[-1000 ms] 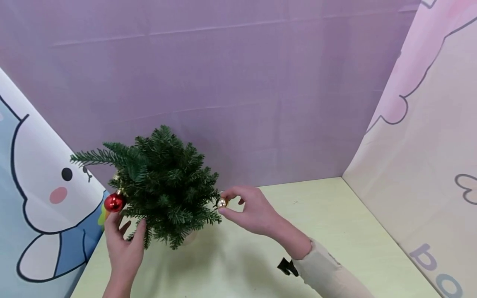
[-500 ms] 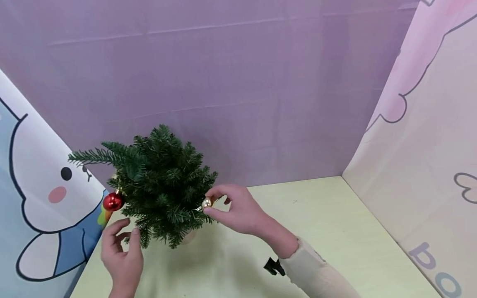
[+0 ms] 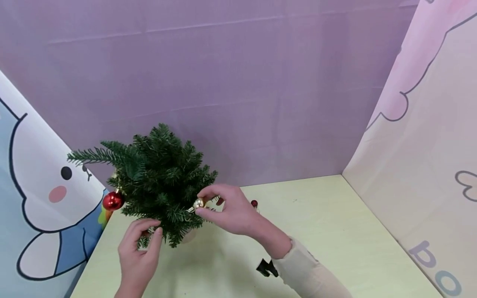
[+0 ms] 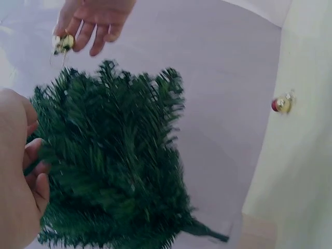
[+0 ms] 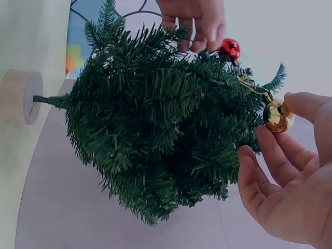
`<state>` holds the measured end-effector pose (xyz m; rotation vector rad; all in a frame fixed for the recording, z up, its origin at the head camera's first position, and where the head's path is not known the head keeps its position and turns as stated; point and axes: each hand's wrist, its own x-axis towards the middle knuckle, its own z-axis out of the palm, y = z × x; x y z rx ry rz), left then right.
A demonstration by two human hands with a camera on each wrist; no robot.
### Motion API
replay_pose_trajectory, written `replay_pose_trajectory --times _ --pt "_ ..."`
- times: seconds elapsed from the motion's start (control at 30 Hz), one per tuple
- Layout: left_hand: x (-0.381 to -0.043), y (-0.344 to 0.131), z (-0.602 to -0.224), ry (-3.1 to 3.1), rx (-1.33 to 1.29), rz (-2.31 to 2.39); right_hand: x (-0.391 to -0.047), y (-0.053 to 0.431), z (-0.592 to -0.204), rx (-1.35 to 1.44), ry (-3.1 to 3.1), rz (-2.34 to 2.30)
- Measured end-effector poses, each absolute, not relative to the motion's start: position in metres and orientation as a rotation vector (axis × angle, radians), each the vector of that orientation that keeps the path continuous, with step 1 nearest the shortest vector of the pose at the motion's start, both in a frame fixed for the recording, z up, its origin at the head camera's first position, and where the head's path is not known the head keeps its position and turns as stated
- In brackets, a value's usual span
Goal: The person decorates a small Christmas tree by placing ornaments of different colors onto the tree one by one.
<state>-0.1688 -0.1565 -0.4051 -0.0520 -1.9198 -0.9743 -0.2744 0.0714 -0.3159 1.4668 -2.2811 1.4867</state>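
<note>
A small artificial Christmas tree (image 3: 167, 178) stands upright on a round pale wooden base (image 5: 21, 97). My right hand (image 3: 232, 211) pinches a shiny gold bauble (image 5: 278, 115) between thumb and fingers, at the tree's near right side. Its gold cap and thread loop point toward the branches. My left hand (image 3: 139, 248) is at the tree's front lower branches, fingers bent and thumb near the index tip. Green needles show among its fingers in the left wrist view, but a firm hold on a branch does not show. A red bauble (image 3: 113, 201) hangs from the tree's left side.
Behind my right hand, a dark red bauble (image 3: 254, 204) lies on the pale table (image 3: 316, 223); a gold one touches or overlaps it in the left wrist view. A purple cloth (image 3: 242, 82) backs the table. Printed panels (image 3: 421, 145) flank both sides.
My right hand has moved left with the gold bauble, over the tree's front. My left hand has left the red bauble and shifted right to the lower branches. The dark red bauble has come into sight.
</note>
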Motion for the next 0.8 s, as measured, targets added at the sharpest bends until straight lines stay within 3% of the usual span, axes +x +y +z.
replay_pose_trajectory --times 0.8 --pt "-0.168 -0.133 -0.372 -2.202 0.176 -1.15 -0.268 0.056 -0.316 1.519 -2.267 1.604"
